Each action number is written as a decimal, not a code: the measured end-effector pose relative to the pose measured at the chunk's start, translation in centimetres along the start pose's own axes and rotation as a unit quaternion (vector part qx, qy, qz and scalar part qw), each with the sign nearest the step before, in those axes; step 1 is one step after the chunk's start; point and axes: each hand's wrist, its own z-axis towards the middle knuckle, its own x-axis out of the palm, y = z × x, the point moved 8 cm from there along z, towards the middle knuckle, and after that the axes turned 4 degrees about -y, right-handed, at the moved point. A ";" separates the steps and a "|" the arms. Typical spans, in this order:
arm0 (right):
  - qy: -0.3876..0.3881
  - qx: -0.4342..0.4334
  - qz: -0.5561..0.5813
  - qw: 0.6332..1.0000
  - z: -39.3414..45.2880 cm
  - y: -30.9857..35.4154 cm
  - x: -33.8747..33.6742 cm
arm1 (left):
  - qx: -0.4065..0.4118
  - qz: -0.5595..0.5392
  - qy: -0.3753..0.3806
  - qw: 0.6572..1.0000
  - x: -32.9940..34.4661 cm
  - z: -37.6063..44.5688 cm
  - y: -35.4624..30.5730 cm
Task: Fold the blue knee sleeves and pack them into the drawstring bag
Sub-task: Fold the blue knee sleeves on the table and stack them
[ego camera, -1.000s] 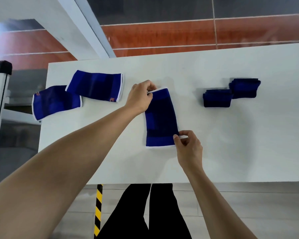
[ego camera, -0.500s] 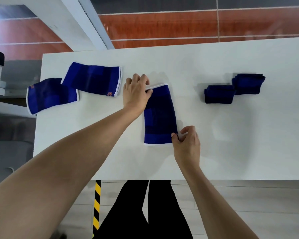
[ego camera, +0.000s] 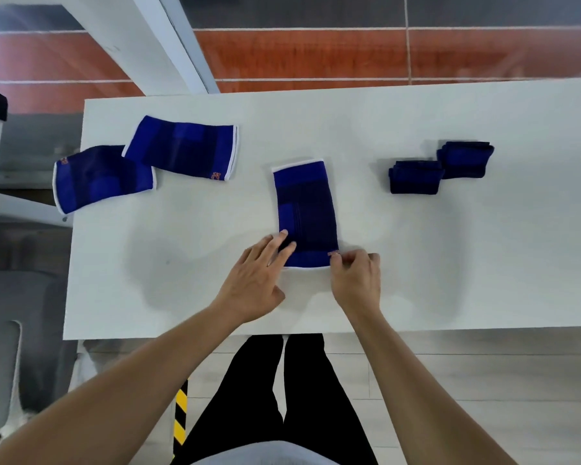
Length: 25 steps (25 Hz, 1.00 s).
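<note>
A blue knee sleeve [ego camera: 307,209] with white-trimmed ends lies flat and lengthwise in the middle of the white table [ego camera: 450,263]. My left hand [ego camera: 259,280] rests with spread fingers on its near left corner. My right hand [ego camera: 356,280] pinches its near right corner. Two more unfolded blue sleeves lie at the far left, one [ego camera: 182,147] overlapping the other [ego camera: 101,177]. Two folded dark blue sleeves sit at the right, one [ego camera: 415,177] nearer and one [ego camera: 465,159] behind it. No drawstring bag is in view.
The table's near edge runs just past my wrists, and its left edge lies beside the leftmost sleeve. A white frame post [ego camera: 168,45] rises beyond the far left corner. A grey chair [ego camera: 10,347] stands left of the table.
My left hand let go of the sleeve's far end and came down to its near left corner. My right hand stays pinching the near right corner.
</note>
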 end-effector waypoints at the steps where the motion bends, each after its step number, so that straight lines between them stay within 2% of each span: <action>1: 0.020 0.032 0.062 0.997 0.0 -0.2 -0.2 | 0.007 0.012 0.003 1.000 -0.1 0.2 0.0; 4: 0.062 0.119 0.257 0.957 -0.8 -0.2 -0.5 | 0.040 0.059 -0.038 0.997 -1.1 0.9 -0.1; 7: 0.094 0.167 0.337 0.922 -2.3 -0.4 -0.1 | 0.071 0.045 -0.081 0.993 -1.8 0.6 -0.4; 10: 0.107 0.173 0.391 0.898 -3.5 -1.4 0.4 | 0.081 -0.031 -0.090 0.992 -1.8 -0.8 -0.4; 11: 0.093 0.143 0.385 0.907 -3.6 -1.8 0.0 | 0.071 -0.069 -0.085 0.991 -1.8 -1.4 -0.3; 12: 0.065 0.087 0.336 0.936 -3.5 -2.1 -0.8 | 0.054 -0.105 -0.081 0.990 -1.8 -2.0 0.1; 13: 0.029 0.001 0.239 0.970 -3.4 -2.2 -1.7 | 0.035 -0.134 -0.077 0.987 -2.0 -2.5 0.5; 14: -0.003 -0.105 0.119 0.987 -3.6 -1.8 -2.3 | 0.021 -0.151 -0.078 0.985 -2.1 -3.1 0.9; 15: -0.022 -0.215 0.014 0.976 -4.1 -1.1 -2.3 | 0.016 -0.157 -0.079 0.984 -2.2 -3.6 1.2; 16: -0.027 -0.306 -0.056 0.950 -4.6 -0.5 -1.7 | 0.017 -0.156 -0.080 0.984 -2.3 -4.1 1.4; 17: -0.022 -0.365 -0.091 0.926 -4.9 0.0 -1.1 | 0.019 -0.153 -0.079 0.985 -2.3 -4.5 1.5; 19: -0.013 -0.421 -0.116 0.899 -4.9 0.6 -0.3 | 0.014 -0.158 -0.080 0.984 -2.3 -4.9 1.7; 22: -0.011 -0.451 -0.141 0.881 -4.8 1.2 0.1 | -0.030 -0.198 -0.074 0.977 -2.7 -5.0 2.4; 25: 0.001 -0.449 -0.103 0.888 -5.2 1.6 0.5 | -0.065 -0.220 -0.070 0.971 -3.2 -4.7 2.7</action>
